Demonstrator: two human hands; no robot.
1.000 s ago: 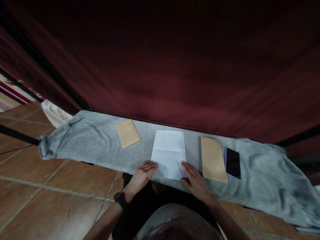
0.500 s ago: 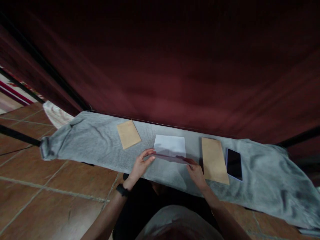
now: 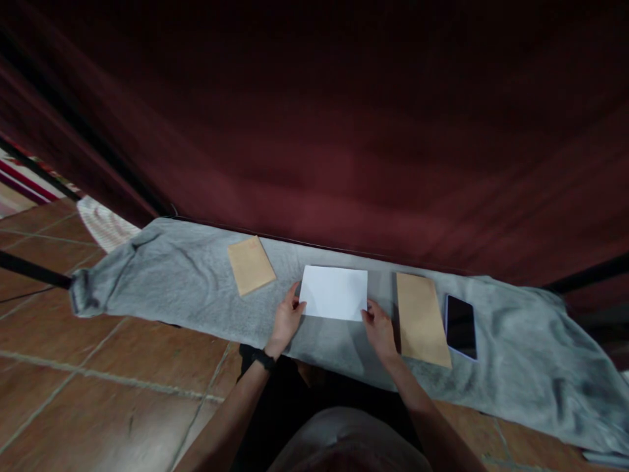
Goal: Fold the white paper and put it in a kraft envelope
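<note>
A white sheet of paper [image 3: 334, 293], folded to a rectangle, lies between my two hands on the grey cloth [image 3: 334, 334]. My left hand [image 3: 287, 319] pinches its lower left edge, thumb on top. At the lower right corner, my right hand [image 3: 379, 328] grips the paper the same way. To the left rests a small brown envelope [image 3: 251, 265], turned at a slant. A larger brown envelope [image 3: 423, 319] lies just right of my right hand, apart from it.
Beside the larger envelope is a dark-screened phone [image 3: 460, 326] with a pale purple edge. A dark red curtain [image 3: 324, 164] hangs behind the cloth-covered bench. Black bars [image 3: 34, 269] stand at the left, above a tiled floor [image 3: 98, 400].
The raised near flap of the paper has gone down flat onto the rest of the sheet. Both hands have lowered with it and hold its sides.
</note>
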